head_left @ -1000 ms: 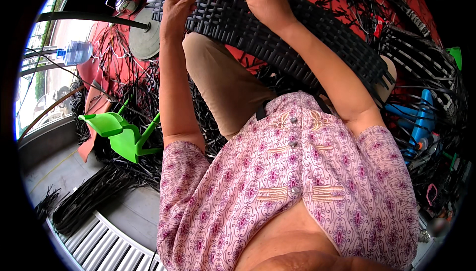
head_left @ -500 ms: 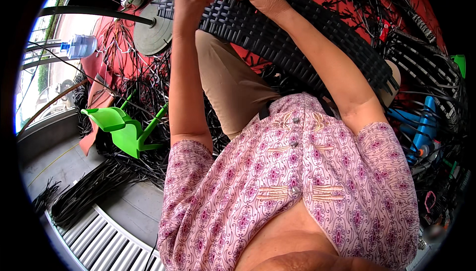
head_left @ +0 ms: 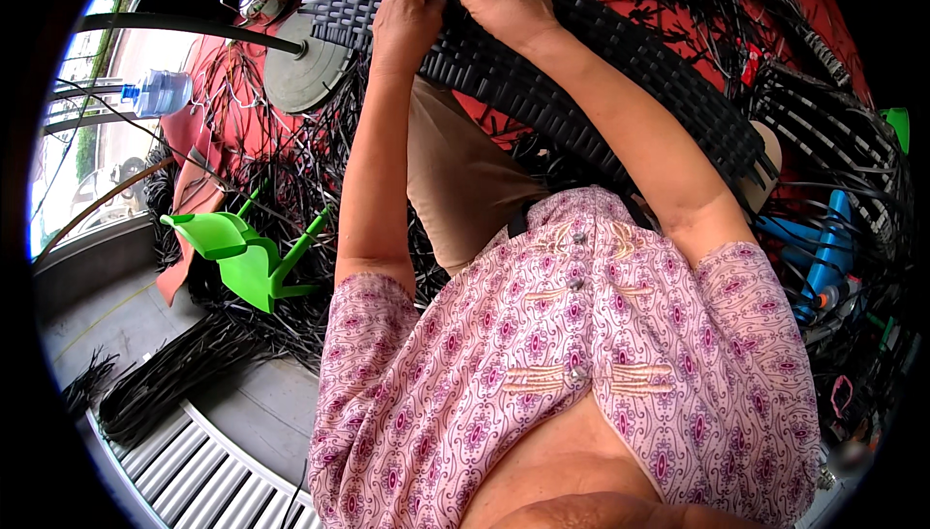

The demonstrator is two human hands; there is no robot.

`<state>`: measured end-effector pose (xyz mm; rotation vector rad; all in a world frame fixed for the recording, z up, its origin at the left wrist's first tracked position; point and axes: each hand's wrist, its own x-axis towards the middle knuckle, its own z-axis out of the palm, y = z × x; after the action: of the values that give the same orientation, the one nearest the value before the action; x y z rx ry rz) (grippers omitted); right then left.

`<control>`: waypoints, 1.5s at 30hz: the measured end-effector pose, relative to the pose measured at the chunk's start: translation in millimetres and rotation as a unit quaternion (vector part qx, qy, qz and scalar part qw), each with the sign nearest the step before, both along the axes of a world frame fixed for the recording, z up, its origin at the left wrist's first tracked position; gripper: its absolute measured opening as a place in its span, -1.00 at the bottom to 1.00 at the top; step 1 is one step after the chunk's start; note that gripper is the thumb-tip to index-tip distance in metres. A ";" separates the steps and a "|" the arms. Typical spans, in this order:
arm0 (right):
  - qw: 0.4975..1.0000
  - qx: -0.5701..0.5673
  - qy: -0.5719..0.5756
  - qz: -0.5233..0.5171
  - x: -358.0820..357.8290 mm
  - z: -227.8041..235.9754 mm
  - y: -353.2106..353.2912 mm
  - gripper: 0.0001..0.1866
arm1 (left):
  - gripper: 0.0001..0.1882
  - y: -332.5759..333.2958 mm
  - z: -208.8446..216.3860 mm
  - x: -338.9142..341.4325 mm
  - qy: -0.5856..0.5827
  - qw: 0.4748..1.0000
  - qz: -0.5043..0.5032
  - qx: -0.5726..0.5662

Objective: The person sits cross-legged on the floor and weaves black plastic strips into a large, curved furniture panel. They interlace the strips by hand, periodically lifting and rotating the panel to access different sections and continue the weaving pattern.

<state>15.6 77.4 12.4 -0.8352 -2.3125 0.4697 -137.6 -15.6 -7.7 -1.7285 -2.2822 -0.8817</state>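
Note:
A panel of dark grey woven flat strips (head_left: 499, 88) lies slanting across my lap, its far left end showing loose strip ends. Over its upper part my left hand (head_left: 409, 25) is closed, knuckles up. Just to the right, my right hand (head_left: 509, 4) is closed too, fingers curled down toward the weave. The two hands are a short gap apart. What their fingertips grip is hidden beneath the knuckles.
Tangled black strips cover the red floor around me. At left lie a green plastic dustpan-like piece (head_left: 247, 258), a bundle of black strips (head_left: 184, 379) and a round grey base (head_left: 305, 74). A blue tool (head_left: 830, 243) lies at right, near striped woven material (head_left: 833, 127).
My left hand has come down and to the right, from pinching above the panel to closed over it. My right hand has shifted slightly down and right. My left knee has moved right.

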 end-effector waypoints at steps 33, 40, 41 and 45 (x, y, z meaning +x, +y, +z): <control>0.995 0.070 -0.074 -0.009 -9.6 -0.3 -25.7 -0.85 | -0.86 0.8 1.8 -8.8 -0.453 0.888 -0.053 -0.060; 0.996 0.004 -0.090 0.026 -3.0 10.4 -30.4 -0.80 | -0.84 -1.3 1.2 -10.8 -0.448 0.891 -0.044 -0.066; 0.995 -0.009 -0.095 0.025 -1.8 14.8 -33.3 -0.80 | -0.82 -1.9 0.5 -11.5 -0.449 0.890 -0.039 -0.065; 0.998 0.027 -0.062 -0.002 0.4 4.7 -34.9 -0.80 | -0.79 -1.0 1.7 -6.9 -0.440 0.895 -0.045 -0.046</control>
<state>16.0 42.5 17.1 -0.8643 -2.4259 0.3605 -144.5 -16.5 -6.0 -1.6796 -2.7759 -1.9204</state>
